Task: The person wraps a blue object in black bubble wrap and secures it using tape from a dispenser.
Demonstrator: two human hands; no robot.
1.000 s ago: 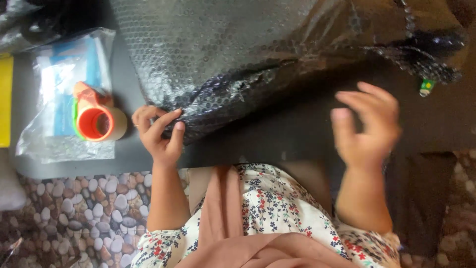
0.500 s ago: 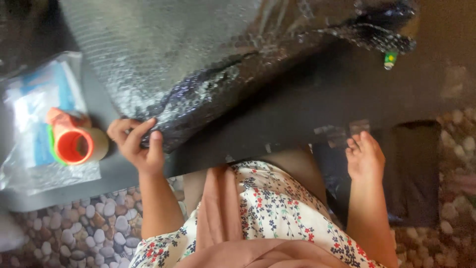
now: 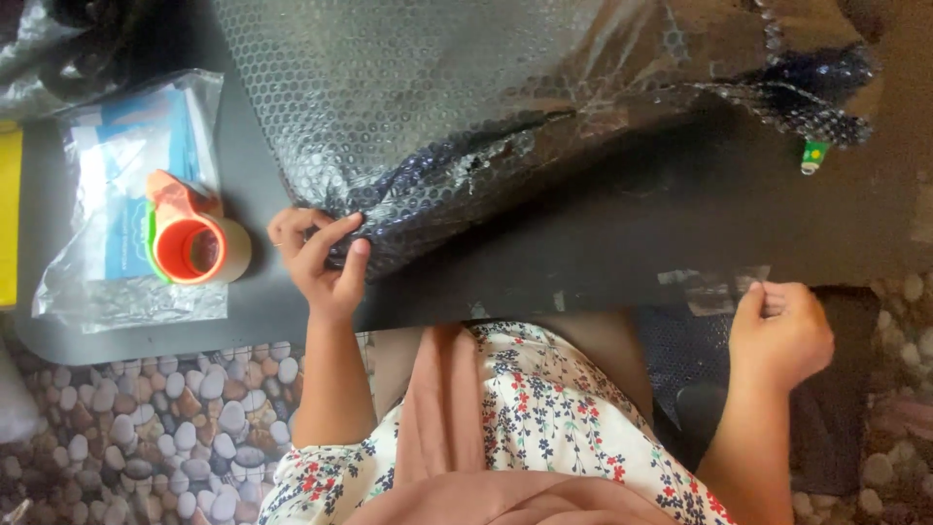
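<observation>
Left hand [image 3: 321, 255]: you pinch the bubble wrap [image 3: 466, 126] edge.
Right hand [image 3: 782, 331]: pinches clear tape [image 3: 714, 284], strip running leftward along the table edge [image 3: 583, 282].

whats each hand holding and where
Left hand pinches the bubble wrap at its near edge; right hand grips a clear tape strip by its end.

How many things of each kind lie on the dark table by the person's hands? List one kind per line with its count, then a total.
Bubble wrap sheet, pinched by the left hand: 1
Tape dispenser, orange: 1
Clear plastic bag of packets: 1
Clear tape strip at the table edge, pinched by the right hand: 1
Total: 4
</observation>
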